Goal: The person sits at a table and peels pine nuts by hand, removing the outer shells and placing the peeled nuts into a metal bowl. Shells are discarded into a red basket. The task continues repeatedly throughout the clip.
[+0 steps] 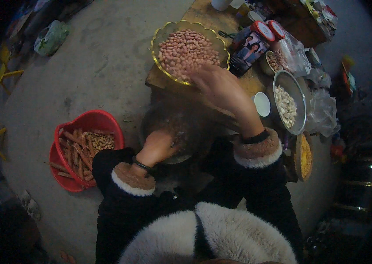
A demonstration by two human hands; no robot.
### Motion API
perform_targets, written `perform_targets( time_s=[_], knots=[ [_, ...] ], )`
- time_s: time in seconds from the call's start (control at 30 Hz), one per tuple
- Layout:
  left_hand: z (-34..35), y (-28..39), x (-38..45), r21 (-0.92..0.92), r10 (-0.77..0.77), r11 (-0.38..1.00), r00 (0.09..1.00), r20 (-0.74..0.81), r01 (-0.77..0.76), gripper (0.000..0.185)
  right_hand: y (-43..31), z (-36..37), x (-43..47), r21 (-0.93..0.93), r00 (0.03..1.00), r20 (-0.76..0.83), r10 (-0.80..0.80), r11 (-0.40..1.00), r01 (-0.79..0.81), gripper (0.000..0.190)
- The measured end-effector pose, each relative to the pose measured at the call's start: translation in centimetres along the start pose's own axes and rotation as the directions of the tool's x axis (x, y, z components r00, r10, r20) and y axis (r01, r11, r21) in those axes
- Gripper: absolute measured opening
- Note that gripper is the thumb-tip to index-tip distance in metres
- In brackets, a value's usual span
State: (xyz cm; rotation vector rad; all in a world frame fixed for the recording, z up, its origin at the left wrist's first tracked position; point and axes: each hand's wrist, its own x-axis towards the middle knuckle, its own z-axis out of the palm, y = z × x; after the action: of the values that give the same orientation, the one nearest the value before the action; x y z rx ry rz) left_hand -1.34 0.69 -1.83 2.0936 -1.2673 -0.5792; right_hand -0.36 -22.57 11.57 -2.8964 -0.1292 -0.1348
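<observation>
My right hand (219, 85), blurred, reaches over the near rim of a scalloped, gold-edged bowl (220, 46). Shelled pink peanuts (186, 49) fill much of that bowl, and the fingertips are at their near edge. Whether the fingers hold any peanuts is not clear. Lower down, my left hand (158, 147) is over a dark, round basin (179, 160) between my knees. Its fingers point into the shadow there, and what they touch is hidden. Small bits (182, 132) show dimly inside the basin.
Left on the floor, red baskets (115, 123) hold corncobs (80, 158) and unshelled peanuts (101, 140). The wooden table (202, 15) carries a printed box (250, 51) and a paper cup (262, 104). Rightward are a glass bowl (304, 105) of white pieces and yellow grains (305, 155).
</observation>
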Motion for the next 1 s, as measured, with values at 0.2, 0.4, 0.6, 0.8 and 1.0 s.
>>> perform_targets(
  time_s=[0.2, 0.4, 0.6, 0.8, 1.0],
  knots=[
    [0.3, -0.7, -0.2, 0.055, -0.005, 0.998, 1.0, 0.023, 0.004, 0.036, 1.8, 2.5, 4.0, -0.004, 1.0, 0.013, 0.004, 1.0, -0.004, 0.038],
    [0.2, -0.5, -0.3, 0.037, 0.055, 0.998, 0.998, -0.044, -0.053, 0.039, 2.8, 0.3, 8.8, 0.059, 0.989, 0.055, 0.137, 0.988, -0.14, 0.04],
    [0.0, -0.4, -0.3, 0.035, 0.029, 0.999, 0.999, -0.035, -0.028, 0.041, 1.9, -1.7, 3.8, 0.166, 0.998, -0.017, -0.058, 0.984, 0.06, 0.033],
    [0.1, -0.3, -0.1, 0.074, 0.128, 0.99, 0.986, -0.11, -0.121, 0.044, 1.3, 1.2, 3.0, 0.145, 0.997, 0.003, -0.072, 0.987, 0.071, 0.033],
    [-5.5, -0.9, -1.8, 0.079, 0.008, 0.997, 0.949, -0.317, 0.018, 0.043, 0.6, 1.0, 0.0, 0.135, 0.94, -0.341, -0.01, 0.989, 0.06, 0.033]
  ],
)
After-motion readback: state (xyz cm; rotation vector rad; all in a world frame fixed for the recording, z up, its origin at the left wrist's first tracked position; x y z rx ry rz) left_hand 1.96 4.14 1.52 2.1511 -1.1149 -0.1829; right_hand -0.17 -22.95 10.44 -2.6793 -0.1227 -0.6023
